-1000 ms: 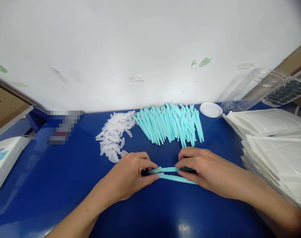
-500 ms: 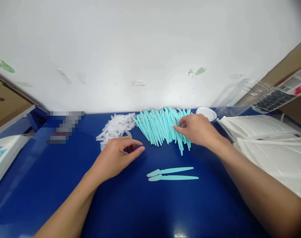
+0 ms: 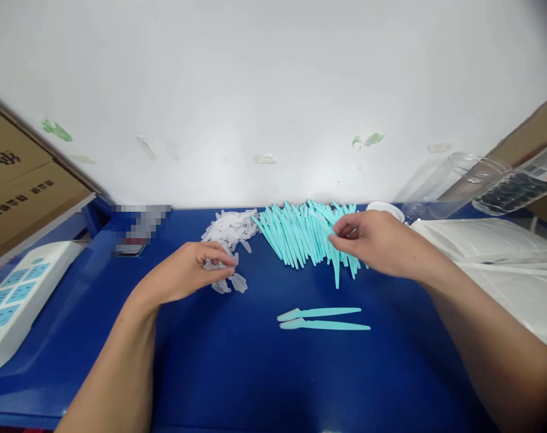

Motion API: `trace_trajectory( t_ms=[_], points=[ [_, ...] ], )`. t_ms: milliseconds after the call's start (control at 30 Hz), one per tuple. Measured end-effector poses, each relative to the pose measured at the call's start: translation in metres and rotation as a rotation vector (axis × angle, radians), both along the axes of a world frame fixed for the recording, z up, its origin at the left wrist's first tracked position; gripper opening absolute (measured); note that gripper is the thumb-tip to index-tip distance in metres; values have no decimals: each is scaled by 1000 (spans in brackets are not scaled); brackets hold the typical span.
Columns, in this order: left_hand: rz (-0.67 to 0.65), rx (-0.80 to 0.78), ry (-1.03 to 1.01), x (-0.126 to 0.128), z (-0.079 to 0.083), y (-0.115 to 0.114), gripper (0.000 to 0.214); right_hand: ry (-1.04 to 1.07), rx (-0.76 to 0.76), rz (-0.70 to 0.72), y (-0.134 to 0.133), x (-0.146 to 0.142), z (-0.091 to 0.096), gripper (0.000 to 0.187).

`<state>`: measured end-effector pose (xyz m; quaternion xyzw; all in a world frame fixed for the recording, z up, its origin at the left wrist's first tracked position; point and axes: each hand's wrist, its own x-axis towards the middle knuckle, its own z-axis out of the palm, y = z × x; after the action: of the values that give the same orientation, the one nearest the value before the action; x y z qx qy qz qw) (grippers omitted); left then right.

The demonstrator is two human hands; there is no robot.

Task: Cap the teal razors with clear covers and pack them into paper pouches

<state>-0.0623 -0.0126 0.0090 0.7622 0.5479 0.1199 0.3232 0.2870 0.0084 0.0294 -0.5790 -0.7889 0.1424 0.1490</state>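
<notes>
My left hand (image 3: 195,272) hovers at the near left side of a pile of translucent white blade caps (image 3: 231,227), fingers curled and thumb a little apart from them. Nothing shows between its fingertips. A few loose caps (image 3: 240,283) lie just past those fingertips. Over the right part of a heap of turquoise eyebrow razors (image 3: 291,234) is my right hand (image 3: 368,240), its thumb and bent forefinger slightly apart at the tips; I see no razor held in it. Two more razors (image 3: 330,325) lie side by side in front of the heap, blade ends to the left.
A white power strip (image 3: 23,294) lies at the left on the blue table (image 3: 237,373), with cardboard boxes (image 3: 25,180) beyond. White padded packets (image 3: 494,240), a round white lid (image 3: 386,209) and a clear plastic jar (image 3: 458,180) are at the right. A white wall stands behind.
My left hand has drawn back leftward from in front of the cap pile, uncovering loose caps. My right hand stays over the razor heap, slightly shifted. The view has turned somewhat left.
</notes>
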Motion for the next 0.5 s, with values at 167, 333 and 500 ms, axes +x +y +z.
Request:
trace_trajectory(
  t_ms=[167, 333, 500],
  points=[
    [-187, 82, 139, 10, -7, -4, 25, 99, -5, 326, -26, -2, -6, 25],
    [-181, 121, 165, 15, -18, -1, 28, 142, -69, 497, -34, -3, -27, 31],
    [-106, 54, 53, 26, -16, -3, 29, 139, -51, 488, -35, -2, -40, 31]
  ],
)
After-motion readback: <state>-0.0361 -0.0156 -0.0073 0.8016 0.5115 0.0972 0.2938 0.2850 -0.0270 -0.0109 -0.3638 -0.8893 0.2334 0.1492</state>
